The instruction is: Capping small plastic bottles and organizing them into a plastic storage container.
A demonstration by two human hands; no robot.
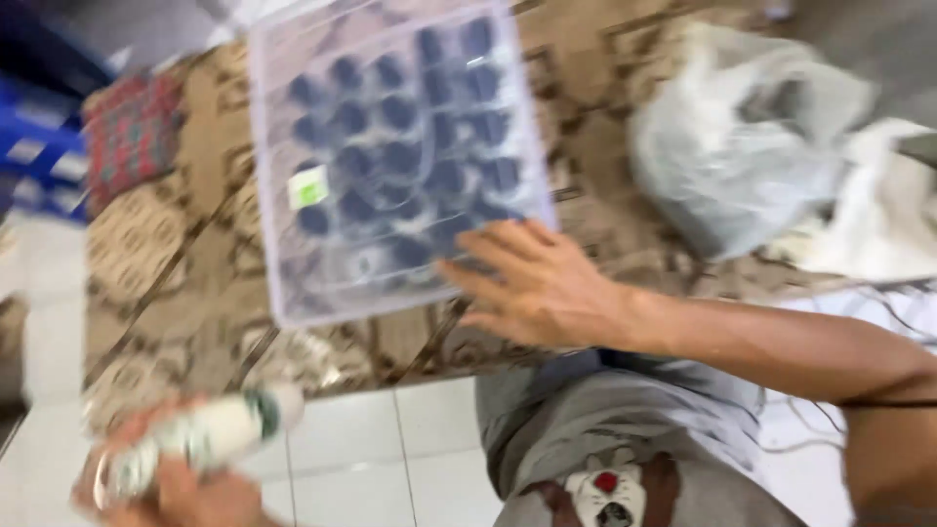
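Observation:
My right hand [537, 283] lies flat with spread fingers on the near right corner of a clear plastic tray [390, 146]. The tray holds several rows of dark round pieces and bears a small green and white sticker [308, 186]. It rests on a brown patterned mat [176, 283]. My left hand [185, 488], blurred at the bottom left, grips a white bottle-like container [210, 434] with a dark green band near its end.
A crumpled clear plastic bag [732, 146] and white cloth or bags [888, 205] lie at the right on the mat. A red patterned cushion [132, 132] sits at the upper left beside blue furniture [39, 137]. White floor tiles [371, 449] and my grey clothing [625, 429] fill the bottom.

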